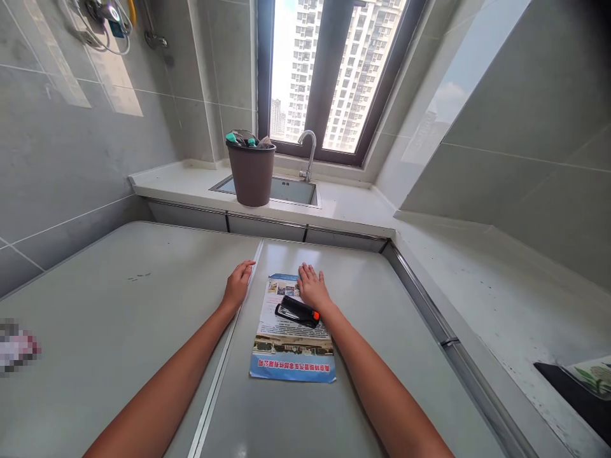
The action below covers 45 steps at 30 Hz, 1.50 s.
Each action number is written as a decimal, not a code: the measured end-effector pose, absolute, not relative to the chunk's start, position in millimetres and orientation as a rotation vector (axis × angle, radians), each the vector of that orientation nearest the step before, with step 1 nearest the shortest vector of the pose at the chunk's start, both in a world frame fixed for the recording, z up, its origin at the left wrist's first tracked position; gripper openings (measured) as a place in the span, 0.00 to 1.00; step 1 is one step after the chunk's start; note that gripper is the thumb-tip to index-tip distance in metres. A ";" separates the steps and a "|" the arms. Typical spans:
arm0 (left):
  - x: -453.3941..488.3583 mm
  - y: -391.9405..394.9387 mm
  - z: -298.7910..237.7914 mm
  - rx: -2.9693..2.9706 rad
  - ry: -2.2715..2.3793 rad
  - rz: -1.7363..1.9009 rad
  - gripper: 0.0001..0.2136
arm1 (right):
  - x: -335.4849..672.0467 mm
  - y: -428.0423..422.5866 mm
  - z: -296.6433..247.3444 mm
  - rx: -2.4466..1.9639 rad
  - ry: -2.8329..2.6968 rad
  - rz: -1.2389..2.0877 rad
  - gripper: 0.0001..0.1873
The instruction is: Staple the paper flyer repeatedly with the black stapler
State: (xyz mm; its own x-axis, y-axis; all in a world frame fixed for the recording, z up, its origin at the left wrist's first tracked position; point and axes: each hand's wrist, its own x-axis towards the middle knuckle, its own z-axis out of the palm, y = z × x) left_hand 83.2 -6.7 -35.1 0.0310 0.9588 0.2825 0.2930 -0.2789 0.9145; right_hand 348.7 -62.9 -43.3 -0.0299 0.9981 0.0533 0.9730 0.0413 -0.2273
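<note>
A printed leaflet [292, 346] with blue borders lies flat on the pale grey table [143, 305]. On its middle rests a black stapler [296, 311] with an orange end. My right hand [312, 287] lies flat on the leaflet's far right corner, fingers stretched out, just beyond the stapler. My left hand [237, 284] rests on the table just left of the leaflet's far edge, fingers extended and holding nothing.
A brown bucket [251, 173] with bottles in it stands at the edge of a steel sink [293, 189] with a curved tap [309, 152] under the window. A white counter [477, 280] runs along the right wall, with a dark tray [577, 391] near the lower right.
</note>
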 end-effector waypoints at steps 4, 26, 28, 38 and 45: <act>80.1 -0.4 -41.3 1.530 1.294 1.356 0.17 | 304.7 -48.6 -36.6 -1.843 -2.265 0.285 0.32; 87.0 -6.6 -38.3 1.734 1.351 1.258 0.16 | 333.4 -67.2 -40.0 -1.761 -2.280 0.236 0.30; 86.5 -7.2 -37.2 1.759 1.354 1.253 0.17 | 332.2 -69.2 -38.0 -1.730 -2.312 0.237 0.30; 87.2 -5.7 -39.1 1.848 1.364 1.220 0.17 | 316.9 -70.1 -36.7 -1.680 -2.384 0.297 0.28; 85.9 -5.0 -40.4 1.907 1.357 1.191 0.16 | 324.0 -70.6 -22.6 -1.558 -2.219 0.330 0.27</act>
